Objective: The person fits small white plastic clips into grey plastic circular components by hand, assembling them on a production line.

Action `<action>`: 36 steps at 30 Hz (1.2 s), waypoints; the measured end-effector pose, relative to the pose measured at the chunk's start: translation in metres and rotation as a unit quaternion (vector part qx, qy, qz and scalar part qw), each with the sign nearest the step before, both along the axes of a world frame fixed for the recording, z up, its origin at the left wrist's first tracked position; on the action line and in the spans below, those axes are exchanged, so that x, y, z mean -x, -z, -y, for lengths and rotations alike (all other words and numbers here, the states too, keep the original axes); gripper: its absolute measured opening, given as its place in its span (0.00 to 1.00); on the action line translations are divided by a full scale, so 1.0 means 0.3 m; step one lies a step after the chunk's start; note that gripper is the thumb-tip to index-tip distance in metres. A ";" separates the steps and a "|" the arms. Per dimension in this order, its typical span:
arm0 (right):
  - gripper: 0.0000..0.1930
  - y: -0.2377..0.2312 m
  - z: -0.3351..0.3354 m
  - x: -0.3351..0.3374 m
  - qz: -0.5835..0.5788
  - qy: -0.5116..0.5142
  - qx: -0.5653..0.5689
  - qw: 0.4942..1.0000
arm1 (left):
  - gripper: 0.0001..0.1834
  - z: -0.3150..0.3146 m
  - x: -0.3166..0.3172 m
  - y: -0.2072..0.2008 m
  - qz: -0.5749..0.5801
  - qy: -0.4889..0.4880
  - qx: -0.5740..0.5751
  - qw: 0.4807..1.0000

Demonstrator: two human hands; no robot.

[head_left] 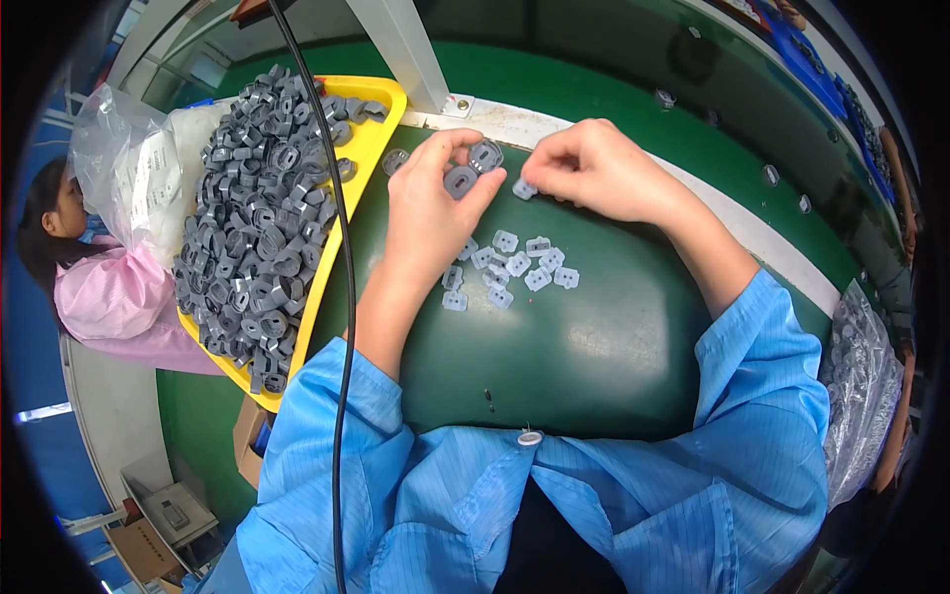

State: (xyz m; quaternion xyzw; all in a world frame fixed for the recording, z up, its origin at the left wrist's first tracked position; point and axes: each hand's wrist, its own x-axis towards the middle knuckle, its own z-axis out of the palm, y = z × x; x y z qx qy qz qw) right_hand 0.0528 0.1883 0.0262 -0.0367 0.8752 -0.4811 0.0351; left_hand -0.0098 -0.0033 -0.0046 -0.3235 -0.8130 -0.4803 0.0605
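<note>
My left hand (421,193) is closed round two dark grey plastic parts, a rounded housing (485,155) with a slotted face and a disc-like part (459,182) below it. Just to its right, my right hand (604,173) pinches a small light grey plastic plate (524,188) between thumb and fingertips. The plate is apart from the dark parts. Several similar light grey plates (518,263) lie loosely on the green work surface (614,337) below my hands. Another dark round part (395,161) rests beside my left hand, near the yellow tray.
At left, a yellow tray (392,104) is heaped with dark grey parts (262,228). A black cable (341,327) hangs across the view in front of it. A metal post (408,54) stands beyond. Clear bags (143,183) flank both sides. A person in pink (119,297) sits at far left.
</note>
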 end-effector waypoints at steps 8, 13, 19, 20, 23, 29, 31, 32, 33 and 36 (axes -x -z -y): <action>0.09 0.007 0.060 0.001 -0.142 0.073 -0.008 0.987 | 0.18 -0.037 -0.030 0.009 0.003 0.005 -0.018 1.000; 0.09 0.001 0.057 0.003 -0.073 0.065 0.053 0.994 | 0.17 -0.031 -0.033 0.009 -0.064 0.025 -0.028 0.997; 0.11 0.039 0.026 0.028 -0.114 0.122 0.064 0.984 | 0.18 -0.035 -0.045 0.008 -0.026 0.034 -0.049 0.998; 0.11 0.033 0.024 0.026 -0.029 0.091 0.171 0.981 | 0.18 -0.039 -0.048 0.007 -0.023 0.035 -0.048 0.998; 0.11 0.038 0.001 0.032 0.081 0.025 0.286 0.954 | 0.17 -0.047 -0.051 0.003 -0.092 0.034 -0.047 0.994; 0.08 0.037 -0.023 0.034 0.106 0.002 0.287 0.952 | 0.17 -0.039 -0.054 -0.003 -0.144 0.080 -0.033 0.986; 0.08 0.031 -0.014 0.029 0.109 0.010 0.300 0.948 | 0.17 -0.037 -0.058 -0.006 -0.143 0.080 -0.037 0.986; 0.09 0.030 -0.007 0.024 0.115 0.020 0.314 0.942 | 0.17 -0.039 -0.061 -0.010 -0.145 0.080 -0.038 0.986; 0.09 0.036 0.006 0.018 0.113 0.019 0.313 0.943 | 0.17 -0.042 -0.065 -0.014 -0.128 0.057 -0.043 0.989; 0.09 0.034 0.062 -0.010 -0.212 0.090 0.077 0.970 | 0.17 -0.034 -0.053 -0.007 -0.109 0.010 -0.058 0.992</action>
